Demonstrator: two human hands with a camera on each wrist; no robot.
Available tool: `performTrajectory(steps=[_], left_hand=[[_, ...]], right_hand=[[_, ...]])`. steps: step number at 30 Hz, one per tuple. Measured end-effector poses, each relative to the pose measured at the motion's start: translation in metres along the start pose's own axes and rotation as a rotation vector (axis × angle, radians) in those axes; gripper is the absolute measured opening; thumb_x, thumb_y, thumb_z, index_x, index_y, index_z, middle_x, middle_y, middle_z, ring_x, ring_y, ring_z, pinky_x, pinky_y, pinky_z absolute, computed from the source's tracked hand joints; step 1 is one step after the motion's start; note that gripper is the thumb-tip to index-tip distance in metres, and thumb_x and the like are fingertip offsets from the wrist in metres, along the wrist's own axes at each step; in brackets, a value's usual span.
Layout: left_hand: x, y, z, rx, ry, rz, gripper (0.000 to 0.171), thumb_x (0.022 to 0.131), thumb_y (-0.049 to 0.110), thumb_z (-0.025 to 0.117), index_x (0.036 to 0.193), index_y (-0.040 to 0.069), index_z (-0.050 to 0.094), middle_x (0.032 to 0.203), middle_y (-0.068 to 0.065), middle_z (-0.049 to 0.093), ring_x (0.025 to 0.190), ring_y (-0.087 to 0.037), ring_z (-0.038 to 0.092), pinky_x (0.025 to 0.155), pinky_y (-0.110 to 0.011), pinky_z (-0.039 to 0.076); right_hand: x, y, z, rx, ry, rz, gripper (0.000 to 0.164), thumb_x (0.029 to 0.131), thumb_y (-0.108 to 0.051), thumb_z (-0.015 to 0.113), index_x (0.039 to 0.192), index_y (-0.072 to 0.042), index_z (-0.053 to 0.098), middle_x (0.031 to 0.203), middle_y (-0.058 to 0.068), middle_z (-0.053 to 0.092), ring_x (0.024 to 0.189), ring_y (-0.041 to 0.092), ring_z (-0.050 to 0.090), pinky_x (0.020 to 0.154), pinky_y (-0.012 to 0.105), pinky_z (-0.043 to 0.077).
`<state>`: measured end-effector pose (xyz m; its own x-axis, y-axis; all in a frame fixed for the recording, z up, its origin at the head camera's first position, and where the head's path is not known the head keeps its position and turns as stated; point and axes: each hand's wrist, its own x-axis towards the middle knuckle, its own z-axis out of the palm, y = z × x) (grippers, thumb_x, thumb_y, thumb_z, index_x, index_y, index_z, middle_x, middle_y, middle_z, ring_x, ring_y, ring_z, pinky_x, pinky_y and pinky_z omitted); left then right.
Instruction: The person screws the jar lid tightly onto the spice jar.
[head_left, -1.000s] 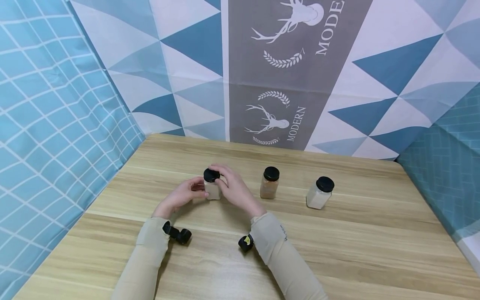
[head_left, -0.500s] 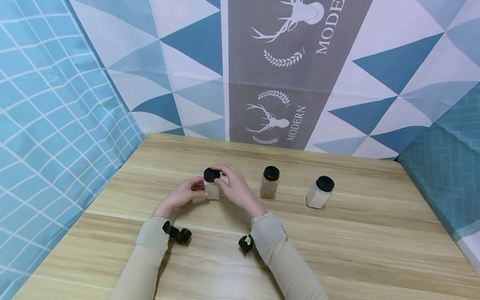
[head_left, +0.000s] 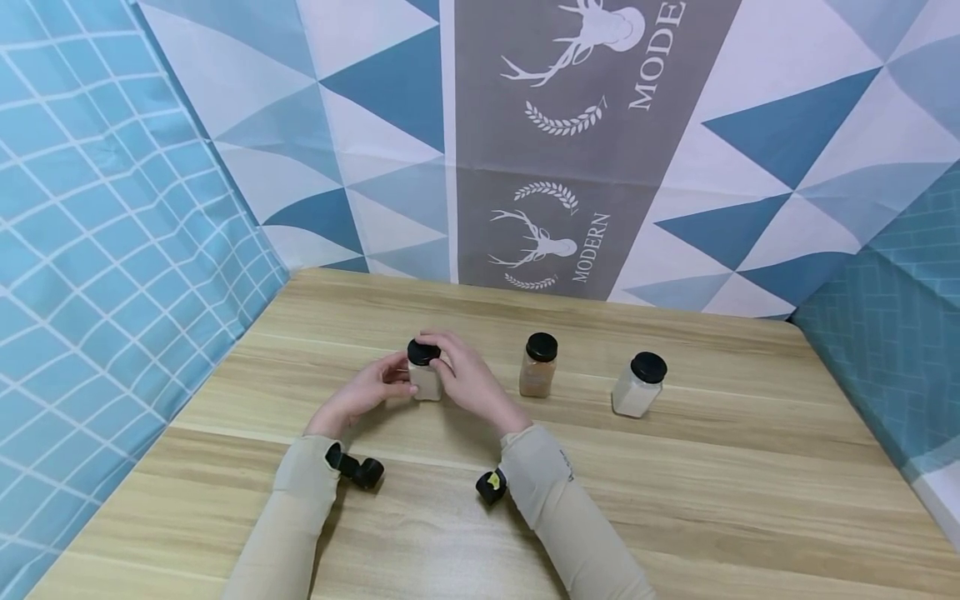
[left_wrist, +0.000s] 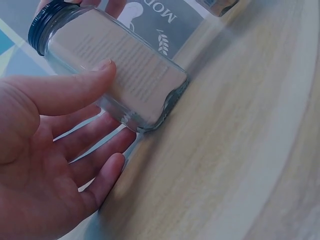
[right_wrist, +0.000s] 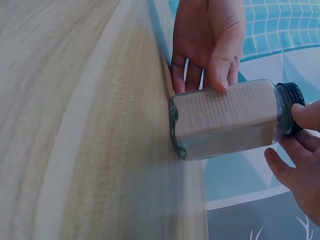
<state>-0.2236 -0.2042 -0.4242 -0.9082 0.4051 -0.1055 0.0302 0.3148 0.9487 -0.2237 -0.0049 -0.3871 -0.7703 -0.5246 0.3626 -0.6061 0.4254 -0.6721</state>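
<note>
A square glass jar [head_left: 426, 385] of pale powder stands upright on the table at the left of a row of jars, with printed text on its side in both wrist views. Its black screw lid [right_wrist: 291, 109] is on. My left hand [head_left: 367, 388] holds the jar body from the left, thumb on the near face and fingers behind, seen closely as the left hand [left_wrist: 60, 135] in the left wrist view. From the right, my right hand [head_left: 468, 375] grips the lid, thumb on the near side and fingers over the far side.
To the right stand a jar of brownish powder [head_left: 537, 379] and a jar of white powder [head_left: 634, 396], both with black lids. All rest on a wooden table [head_left: 712, 492]. A patterned cloth [head_left: 397, 125] hangs behind, with blue cloth [head_left: 97, 233] at the left.
</note>
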Motion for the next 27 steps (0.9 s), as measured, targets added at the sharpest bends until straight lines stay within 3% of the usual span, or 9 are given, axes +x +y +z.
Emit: performTrajectory(steps=[6, 13, 20, 27], left_hand=[[0.0000, -0.0017, -0.0003, 0.041, 0.016, -0.008, 0.063, 0.085, 0.017, 0.063, 0.138, -0.001, 0.034, 0.130, -0.022, 0.047, 0.120, -0.035, 0.043, 0.101, -0.046, 0.035], [0.0007, -0.0005, 0.0005, 0.021, 0.005, -0.021, 0.063, 0.085, 0.018, 0.064, 0.138, 0.001, 0.035, 0.131, -0.021, 0.047, 0.121, -0.034, 0.043, 0.103, -0.047, 0.032], [0.0000, 0.0009, 0.0015, 0.008, 0.006, -0.023, 0.063, 0.084, 0.016, 0.064, 0.138, 0.000, 0.034, 0.133, -0.021, 0.045, 0.123, -0.035, 0.041, 0.103, -0.047, 0.032], [0.0014, -0.0011, 0.0025, 0.019, 0.023, -0.006, 0.063, 0.084, 0.017, 0.065, 0.137, -0.001, 0.036, 0.131, -0.022, 0.047, 0.122, -0.034, 0.044, 0.100, -0.045, 0.036]], right_hand=[[-0.0004, 0.0009, -0.0005, 0.011, 0.027, -0.011, 0.035, 0.091, -0.007, 0.053, 0.125, -0.008, 0.054, 0.132, 0.004, 0.049, 0.124, 0.018, 0.043, 0.104, 0.032, 0.034], [0.0000, 0.0034, -0.0012, 0.044, -0.015, -0.032, 0.033, 0.091, -0.003, 0.050, 0.124, -0.006, 0.052, 0.142, 0.007, 0.039, 0.130, 0.020, 0.036, 0.106, 0.033, 0.031], [-0.0004, 0.0005, -0.0011, 0.061, 0.024, 0.000, 0.034, 0.089, -0.004, 0.054, 0.123, -0.007, 0.055, 0.133, 0.006, 0.050, 0.126, 0.017, 0.042, 0.105, 0.032, 0.032], [-0.0012, -0.0045, 0.0016, 0.073, 0.060, 0.058, 0.035, 0.087, -0.003, 0.056, 0.122, -0.008, 0.057, 0.133, 0.003, 0.051, 0.125, 0.016, 0.043, 0.105, 0.029, 0.032]])
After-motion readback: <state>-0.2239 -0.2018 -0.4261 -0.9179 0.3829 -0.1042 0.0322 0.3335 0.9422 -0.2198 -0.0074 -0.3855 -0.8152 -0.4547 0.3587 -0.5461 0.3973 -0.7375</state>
